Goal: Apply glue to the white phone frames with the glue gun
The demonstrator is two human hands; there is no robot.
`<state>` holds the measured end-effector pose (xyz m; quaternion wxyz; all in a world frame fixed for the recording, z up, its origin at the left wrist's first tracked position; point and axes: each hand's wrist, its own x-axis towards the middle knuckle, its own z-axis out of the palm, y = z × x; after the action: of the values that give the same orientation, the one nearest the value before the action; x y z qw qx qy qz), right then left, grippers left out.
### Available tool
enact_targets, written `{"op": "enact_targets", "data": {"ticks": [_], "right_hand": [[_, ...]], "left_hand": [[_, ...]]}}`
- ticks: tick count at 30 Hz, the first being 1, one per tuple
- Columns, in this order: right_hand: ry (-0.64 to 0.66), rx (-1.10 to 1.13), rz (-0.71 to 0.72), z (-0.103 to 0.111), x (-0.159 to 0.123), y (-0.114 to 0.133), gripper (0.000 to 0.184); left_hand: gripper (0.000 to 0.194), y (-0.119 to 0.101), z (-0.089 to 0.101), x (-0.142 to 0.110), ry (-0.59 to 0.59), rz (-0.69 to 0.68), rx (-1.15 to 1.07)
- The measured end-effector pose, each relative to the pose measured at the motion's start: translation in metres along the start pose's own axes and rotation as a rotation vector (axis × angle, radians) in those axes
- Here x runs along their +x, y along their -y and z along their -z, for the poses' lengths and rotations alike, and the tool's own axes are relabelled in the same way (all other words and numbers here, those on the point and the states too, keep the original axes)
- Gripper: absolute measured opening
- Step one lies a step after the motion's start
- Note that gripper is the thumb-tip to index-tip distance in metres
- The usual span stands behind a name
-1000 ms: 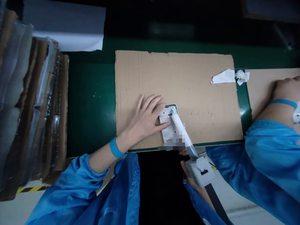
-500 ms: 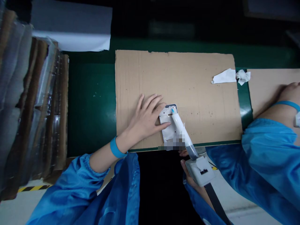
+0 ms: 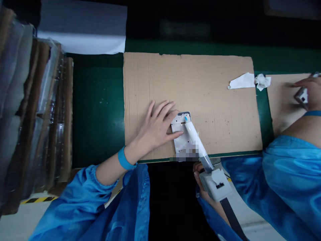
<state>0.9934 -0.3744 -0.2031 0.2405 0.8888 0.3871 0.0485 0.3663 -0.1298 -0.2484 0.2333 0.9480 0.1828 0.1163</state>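
A silver-grey phone frame (image 3: 178,142) lies on a cardboard sheet (image 3: 210,87) near the table's front edge. My left hand (image 3: 159,124) steadies it from the left, thumb across its face and index finger at its upper edge, the other fingers spread on the cardboard. From below right, a dispensing gun (image 3: 217,184) with a white tube leans over the frame. Its blue tip (image 3: 186,118) is close to the frame's top part; whether it touches, I cannot tell. My right hand (image 3: 199,175) is closed around the gun, mostly hidden behind its body. Blurred squares cover the frame's lower end.
Upright cardboard and clear plastic trays (image 3: 47,117) stand in a row at the left. White paper (image 3: 82,30) lies at the back left. A folded wipe (image 3: 242,81) and a crumpled one (image 3: 262,81) lie right. A co-worker's hand (image 3: 314,92) holds a small metallic part.
The co-worker's hand at the right has moved, and a metallic part now shows in it. My hands, the phone frame and the gun have hardly moved; the view has shifted slightly.
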Motion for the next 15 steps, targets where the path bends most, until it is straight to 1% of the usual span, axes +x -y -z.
{"op": "enact_targets", "data": {"ticks": [2,4,6,9,11,12,15], "right_hand": [[-0.070,0.122,-0.102,-0.002,-0.002,0.001,0.060],[-0.126,0.247,-0.206,0.001,-0.003,0.009,0.067],[-0.122,0.300,-0.246,0.010,-0.008,0.023,0.074],[-0.068,0.255,-0.275,0.034,-0.022,0.047,0.080],[-0.023,0.216,-0.250,0.049,-0.034,0.055,0.081],[0.005,0.197,-0.213,0.055,-0.038,0.056,0.081],[0.097,0.105,-0.020,0.058,-0.045,0.049,0.080]], "left_hand": [[0.073,0.000,0.001,0.000,0.003,0.002,-0.001],[0.074,-0.001,0.001,-0.001,0.005,-0.002,0.008],[0.075,-0.001,0.002,-0.001,0.003,-0.008,0.020],[0.074,-0.001,0.001,-0.001,0.004,-0.004,0.020],[0.073,-0.001,0.001,-0.001,0.009,0.002,0.010],[0.074,-0.001,0.001,-0.001,0.010,0.002,0.006],[0.074,-0.001,0.001,-0.001,0.007,-0.005,0.011]]}}
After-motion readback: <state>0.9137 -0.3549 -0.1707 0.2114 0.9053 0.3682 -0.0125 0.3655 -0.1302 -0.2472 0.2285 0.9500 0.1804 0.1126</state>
